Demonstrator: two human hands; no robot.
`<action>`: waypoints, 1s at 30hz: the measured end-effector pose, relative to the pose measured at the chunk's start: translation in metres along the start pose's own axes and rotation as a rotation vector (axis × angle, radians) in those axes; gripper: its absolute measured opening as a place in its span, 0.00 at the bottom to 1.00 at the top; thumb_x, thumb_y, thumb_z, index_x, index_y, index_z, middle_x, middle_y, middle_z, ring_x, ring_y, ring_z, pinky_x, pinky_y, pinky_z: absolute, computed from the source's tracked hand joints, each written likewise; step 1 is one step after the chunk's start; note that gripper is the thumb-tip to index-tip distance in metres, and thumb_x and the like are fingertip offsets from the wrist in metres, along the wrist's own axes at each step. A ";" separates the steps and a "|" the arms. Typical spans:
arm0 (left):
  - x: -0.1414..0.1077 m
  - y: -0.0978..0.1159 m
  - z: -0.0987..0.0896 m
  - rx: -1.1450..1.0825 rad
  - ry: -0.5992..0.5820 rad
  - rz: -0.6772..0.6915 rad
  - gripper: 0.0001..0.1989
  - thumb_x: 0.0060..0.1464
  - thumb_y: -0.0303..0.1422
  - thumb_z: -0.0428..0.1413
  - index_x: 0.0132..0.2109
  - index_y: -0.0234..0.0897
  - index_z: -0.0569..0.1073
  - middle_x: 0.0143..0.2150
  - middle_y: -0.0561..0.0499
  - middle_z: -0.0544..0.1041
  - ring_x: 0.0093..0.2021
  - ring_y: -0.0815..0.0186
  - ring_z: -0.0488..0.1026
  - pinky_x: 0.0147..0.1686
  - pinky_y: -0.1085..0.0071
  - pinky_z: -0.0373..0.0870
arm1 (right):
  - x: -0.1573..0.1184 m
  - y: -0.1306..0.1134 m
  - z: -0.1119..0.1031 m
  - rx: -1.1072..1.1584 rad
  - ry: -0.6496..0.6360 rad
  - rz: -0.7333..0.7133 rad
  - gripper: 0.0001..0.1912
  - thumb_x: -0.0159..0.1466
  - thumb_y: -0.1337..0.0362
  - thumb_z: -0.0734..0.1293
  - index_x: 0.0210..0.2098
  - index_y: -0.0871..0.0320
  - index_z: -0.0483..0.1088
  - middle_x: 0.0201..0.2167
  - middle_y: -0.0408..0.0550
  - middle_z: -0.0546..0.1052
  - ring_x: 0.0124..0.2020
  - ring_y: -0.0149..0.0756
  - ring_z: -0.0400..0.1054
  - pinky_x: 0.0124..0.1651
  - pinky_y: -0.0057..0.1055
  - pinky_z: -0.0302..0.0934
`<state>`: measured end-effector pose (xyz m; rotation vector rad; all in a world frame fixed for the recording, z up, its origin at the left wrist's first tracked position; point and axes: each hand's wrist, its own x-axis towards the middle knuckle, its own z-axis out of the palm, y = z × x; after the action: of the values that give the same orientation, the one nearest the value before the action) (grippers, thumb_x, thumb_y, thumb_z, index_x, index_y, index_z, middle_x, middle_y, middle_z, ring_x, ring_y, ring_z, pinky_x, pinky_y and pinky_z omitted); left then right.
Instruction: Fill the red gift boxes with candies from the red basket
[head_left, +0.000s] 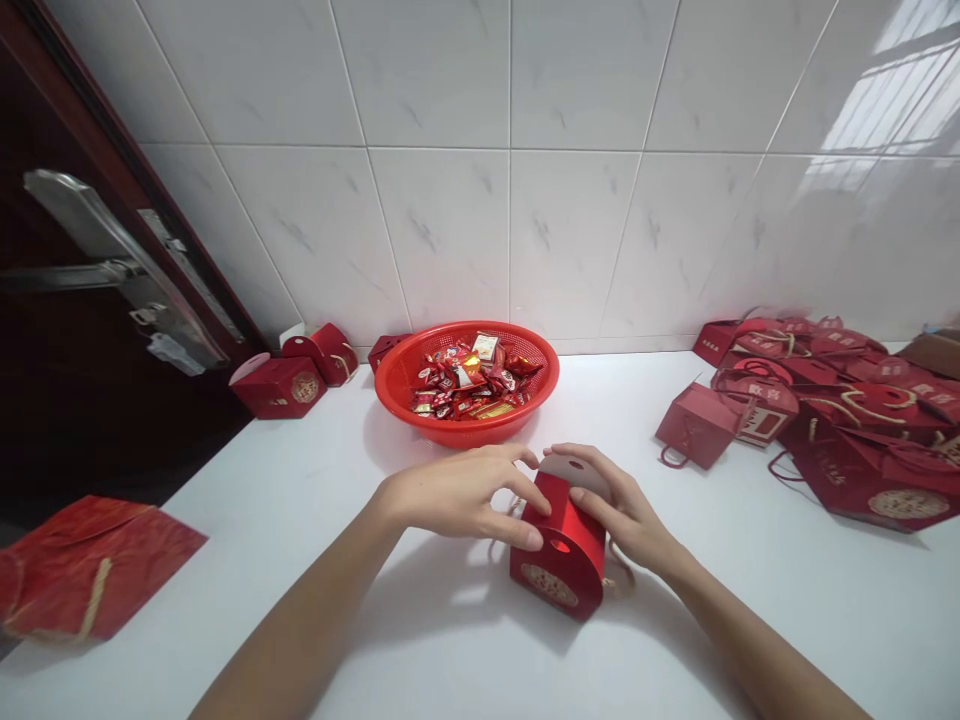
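Observation:
A small red candy box (pixel 559 590) stands upright on the white table in front of me, with a gold round emblem on its front. Its rounded flaps stand up at both ends, and twisted cords hang at its sides. My left hand (pixel 457 495) is on the box from the left, thumb at the front flap and fingers bent over the top panel. My right hand (pixel 622 510) wraps the right and back of the box, its thumb pressing on the top panel. Behind the box, a red plastic basket (pixel 469 432) holds wrapped candies (pixel 480 378).
Several red boxes (pixel 862 400) are piled at the right. More boxes (pixel 281 385) stand at the back left by the wall. A red bag-like package with a cord (pixel 97 560) lies at the left edge. A dark door (pixel 82 300) and a tiled wall (pixel 442 220) bound the table (pixel 262 520).

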<state>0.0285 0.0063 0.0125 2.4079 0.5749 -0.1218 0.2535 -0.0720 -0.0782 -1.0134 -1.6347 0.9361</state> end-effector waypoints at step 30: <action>0.035 -0.019 0.043 -0.298 0.355 -0.049 0.15 0.57 0.45 0.56 0.44 0.40 0.67 0.47 0.49 0.75 0.48 0.58 0.73 0.46 0.64 0.69 | 0.008 0.018 0.003 -0.095 0.109 -0.042 0.16 0.67 0.53 0.66 0.50 0.53 0.71 0.50 0.51 0.77 0.51 0.43 0.72 0.57 0.42 0.64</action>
<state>0.0540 0.0062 -0.0401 2.1341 0.7545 0.3540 0.2521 -0.0588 -0.0928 -1.0724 -1.6153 0.7681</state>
